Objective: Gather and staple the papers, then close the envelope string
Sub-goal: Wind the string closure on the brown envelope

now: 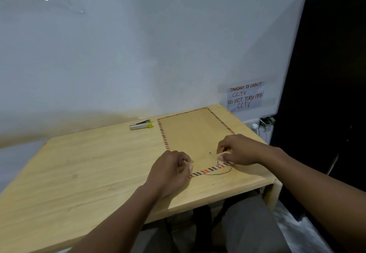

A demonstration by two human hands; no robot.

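Past stapling, apparently: pinches brown stripe-bordered paper envelope (196,134) at wooden desk's (89,163) near edge with left hand (170,170) and right hand (240,150), thin black string (224,172) unwound.

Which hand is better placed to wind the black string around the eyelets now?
The right hand: its fingers are beside both eyelets, and the string loops just below them. The left hand is at the near-left edge of the envelope, farther away.
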